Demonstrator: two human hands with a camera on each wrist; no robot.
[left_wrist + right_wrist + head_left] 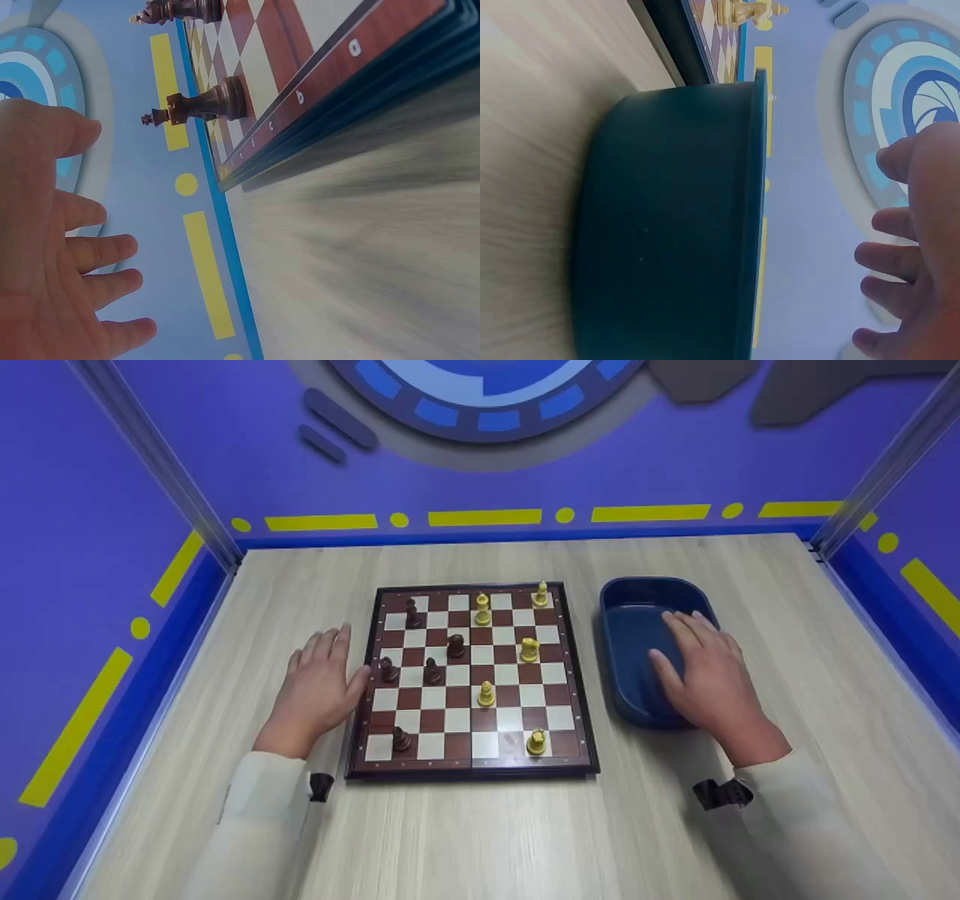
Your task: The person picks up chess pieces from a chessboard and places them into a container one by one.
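Note:
My left hand (319,690) is at the left edge of a brown-and-white chessboard (472,772), fingers spread and holding nothing. In the left wrist view its fingers (105,251) are apart from the board and a dark chess piece (202,106). My right hand (709,682) hovers over the right side of a dark blue tub (626,660), fingers extended. The right wrist view shows that hand (930,255) above the tub's rim, with nothing in it. Several dark pieces, one a knight (456,646), stand on the board's left half; several yellow ones, including another knight (529,650), stand on the right.
The board and tub sit side by side on a pale wooden table (465,840). A blue wall (480,487) with yellow dashes closes off the back, and similar panels (67,585) rise on both sides. Dark bands (724,793) are at both sleeve cuffs.

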